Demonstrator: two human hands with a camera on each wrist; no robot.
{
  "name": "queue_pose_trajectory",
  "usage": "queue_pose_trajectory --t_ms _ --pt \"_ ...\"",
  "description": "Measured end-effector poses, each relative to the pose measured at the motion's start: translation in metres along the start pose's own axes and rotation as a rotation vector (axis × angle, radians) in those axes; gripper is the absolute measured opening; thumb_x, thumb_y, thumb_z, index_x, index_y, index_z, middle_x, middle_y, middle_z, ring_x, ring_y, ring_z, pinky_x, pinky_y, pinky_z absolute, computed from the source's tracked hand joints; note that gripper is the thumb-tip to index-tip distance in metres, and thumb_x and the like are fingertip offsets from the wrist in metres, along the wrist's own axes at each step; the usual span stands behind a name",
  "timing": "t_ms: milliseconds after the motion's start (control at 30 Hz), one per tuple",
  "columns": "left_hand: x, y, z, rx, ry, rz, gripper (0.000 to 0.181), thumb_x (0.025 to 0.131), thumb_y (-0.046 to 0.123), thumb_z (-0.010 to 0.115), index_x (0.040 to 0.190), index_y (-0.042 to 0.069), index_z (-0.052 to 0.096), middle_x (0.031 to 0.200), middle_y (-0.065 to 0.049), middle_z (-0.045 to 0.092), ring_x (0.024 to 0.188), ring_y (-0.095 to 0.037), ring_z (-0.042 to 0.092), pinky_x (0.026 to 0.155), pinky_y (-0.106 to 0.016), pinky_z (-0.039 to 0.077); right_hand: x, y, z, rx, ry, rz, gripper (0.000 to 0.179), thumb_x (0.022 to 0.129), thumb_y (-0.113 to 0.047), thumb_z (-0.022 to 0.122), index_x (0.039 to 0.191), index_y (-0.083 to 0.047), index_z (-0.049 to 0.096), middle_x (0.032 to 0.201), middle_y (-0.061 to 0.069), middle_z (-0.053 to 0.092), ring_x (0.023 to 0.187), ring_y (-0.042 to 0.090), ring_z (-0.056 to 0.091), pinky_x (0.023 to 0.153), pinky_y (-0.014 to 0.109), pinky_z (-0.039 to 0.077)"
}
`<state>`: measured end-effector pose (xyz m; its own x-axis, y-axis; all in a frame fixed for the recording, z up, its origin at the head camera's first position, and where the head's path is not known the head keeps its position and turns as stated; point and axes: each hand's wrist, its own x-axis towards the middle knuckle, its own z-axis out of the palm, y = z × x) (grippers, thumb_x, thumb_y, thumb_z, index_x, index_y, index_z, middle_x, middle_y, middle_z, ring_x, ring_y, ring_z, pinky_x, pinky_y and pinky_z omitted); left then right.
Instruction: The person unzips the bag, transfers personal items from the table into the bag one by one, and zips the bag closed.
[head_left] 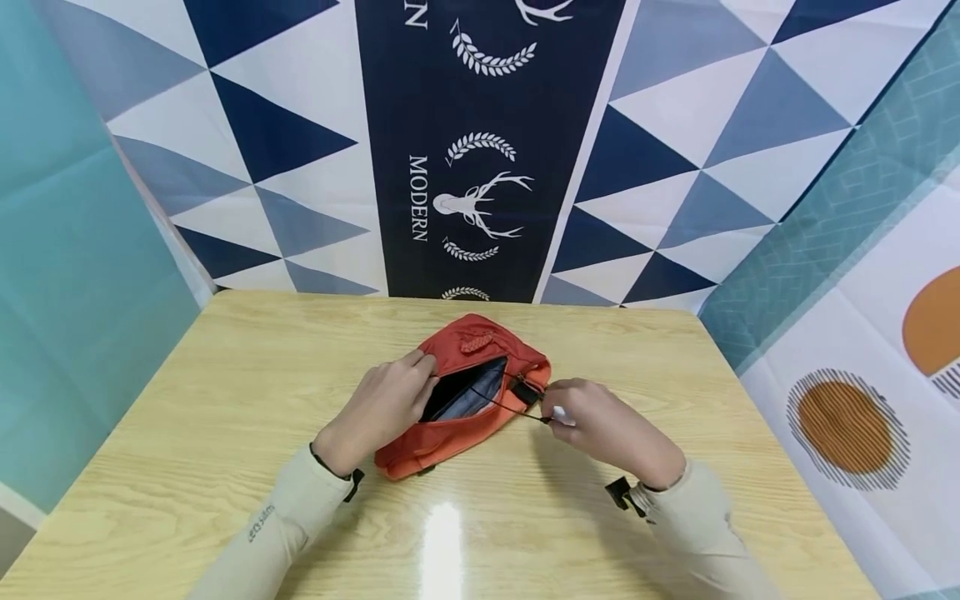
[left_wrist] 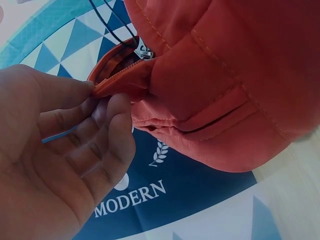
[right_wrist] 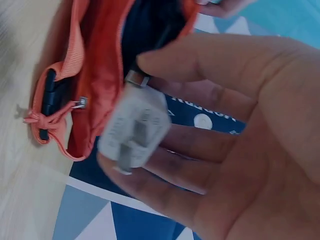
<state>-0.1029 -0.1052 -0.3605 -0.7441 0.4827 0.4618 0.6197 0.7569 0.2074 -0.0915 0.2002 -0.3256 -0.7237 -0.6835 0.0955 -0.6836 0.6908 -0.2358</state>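
A red-orange waist bag (head_left: 450, 437) lies on the table, its zipped mouth spread wide and a dark lining (head_left: 480, 396) showing. My left hand (head_left: 390, 404) pinches the edge of the opening between thumb and index finger; the left wrist view shows the zipper pull (left_wrist: 145, 51) near that pinch. Right of the bag, my right hand (head_left: 600, 417) holds a small white plug-in charger (right_wrist: 135, 130) with flat metal prongs. A thin black cable (head_left: 506, 408) runs from the charger across the bag's mouth. Where its other end lies inside is hidden.
A buckle (head_left: 527, 390) and strap sit at the bag's right end. The wooden table (head_left: 247, 375) reaches back to a patterned cloth wall (head_left: 480, 192), with more hangings at left and right.
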Motion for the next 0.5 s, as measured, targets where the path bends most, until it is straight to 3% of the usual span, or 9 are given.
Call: queue_pose_trajectory --t_ms 333,500 --pt "-0.002 0.001 0.005 0.012 -0.001 0.012 0.011 0.094 0.011 0.067 0.087 0.008 0.059 0.076 -0.001 0.05 0.052 -0.01 0.044 0.046 -0.023 0.038 0.019 -0.013 0.034 -0.195 0.226 -0.055 0.014 0.081 -0.002 0.073 0.085 -0.012 0.064 0.082 0.001 0.059 0.076 0.02 0.054 0.066 0.033 0.049" --pt "-0.002 0.001 0.003 0.008 0.007 0.004 0.012 0.094 0.011 0.067 0.086 0.008 0.059 0.076 -0.001 0.049 0.052 -0.011 0.044 0.046 -0.023 0.038 0.036 -0.026 0.046 -0.275 0.282 -0.019 0.013 0.082 -0.006 0.074 0.088 -0.011 0.063 0.083 0.005 0.059 0.075 0.025 0.054 0.062 0.036 0.048"
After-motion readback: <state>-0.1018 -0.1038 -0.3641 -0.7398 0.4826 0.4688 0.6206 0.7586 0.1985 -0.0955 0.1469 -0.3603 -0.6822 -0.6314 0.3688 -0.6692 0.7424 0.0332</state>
